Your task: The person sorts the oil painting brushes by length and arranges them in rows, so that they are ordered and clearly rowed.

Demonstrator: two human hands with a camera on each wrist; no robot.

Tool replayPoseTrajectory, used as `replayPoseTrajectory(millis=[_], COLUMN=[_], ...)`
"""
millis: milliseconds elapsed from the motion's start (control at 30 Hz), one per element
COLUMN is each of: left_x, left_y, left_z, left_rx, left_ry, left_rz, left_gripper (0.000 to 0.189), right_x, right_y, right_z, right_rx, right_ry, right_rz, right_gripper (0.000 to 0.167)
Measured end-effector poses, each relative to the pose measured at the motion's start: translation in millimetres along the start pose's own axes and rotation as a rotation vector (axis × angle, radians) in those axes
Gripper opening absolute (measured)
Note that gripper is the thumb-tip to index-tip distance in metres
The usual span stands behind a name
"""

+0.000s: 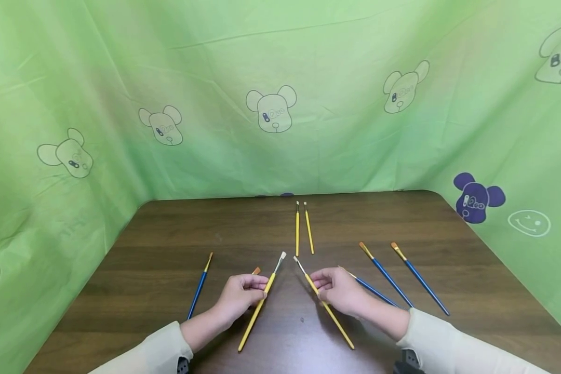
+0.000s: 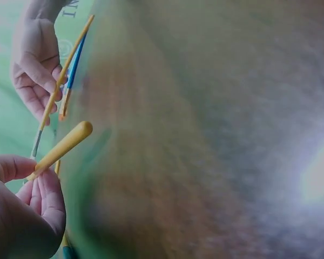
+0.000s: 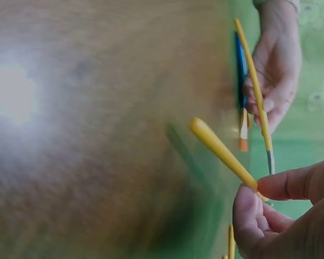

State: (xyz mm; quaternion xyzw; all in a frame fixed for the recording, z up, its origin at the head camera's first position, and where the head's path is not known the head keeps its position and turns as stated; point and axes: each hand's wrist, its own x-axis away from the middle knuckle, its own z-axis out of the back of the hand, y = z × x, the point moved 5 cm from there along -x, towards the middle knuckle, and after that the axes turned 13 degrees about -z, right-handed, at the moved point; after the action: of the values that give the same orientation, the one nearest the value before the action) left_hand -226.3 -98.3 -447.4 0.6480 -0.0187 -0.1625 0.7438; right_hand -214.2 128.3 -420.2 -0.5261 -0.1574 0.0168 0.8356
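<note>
My left hand [image 1: 242, 296] pinches a yellow-handled paintbrush [image 1: 254, 327] between thumb and fingers. Its pale bristles point up and away, and the handle end slants back toward me. A second yellow-handled paintbrush [image 1: 340, 326], with a pale tip, is pinched by my right hand [image 1: 343, 292]. The two brush tips lean toward each other, with a small gap between them. In the left wrist view the rounded handle end [image 2: 67, 144] juts out past the thumb. The right wrist view shows the other handle end [image 3: 221, 152] likewise. Another brush's orange tip [image 1: 256, 270] peeks out behind my left hand, its handle mostly hidden.
Two yellow paintbrushes [image 1: 297, 231] lie side by side at the far middle of the wooden table [image 1: 177, 223]. One blue paintbrush [image 1: 198, 291] lies left of my left hand. Three blue paintbrushes [image 1: 423, 278] lie slanted at the right, the nearest partly behind my right hand. Green printed cloth [image 1: 215, 156] surrounds the table.
</note>
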Motion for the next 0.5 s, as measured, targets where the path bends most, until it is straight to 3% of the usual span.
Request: replayPoseTrajectory(millis=[267, 500], left_x=[-6.3, -15.2], left_y=[6.6, 14.3], left_z=[-4.1, -6.2], left_rx=[0.076, 0.122], left_ry=[-0.007, 0.007], left_rz=[0.026, 0.063], left_gripper=[0.035, 0.035], right_x=[-4.6, -12.7], right_y=[-8, -13], right_z=[12, 26], right_rx=[-0.116, -0.149], right_ry=[-0.123, -0.106], right_rz=[-0.034, -0.077], right_gripper=[0.045, 0.044])
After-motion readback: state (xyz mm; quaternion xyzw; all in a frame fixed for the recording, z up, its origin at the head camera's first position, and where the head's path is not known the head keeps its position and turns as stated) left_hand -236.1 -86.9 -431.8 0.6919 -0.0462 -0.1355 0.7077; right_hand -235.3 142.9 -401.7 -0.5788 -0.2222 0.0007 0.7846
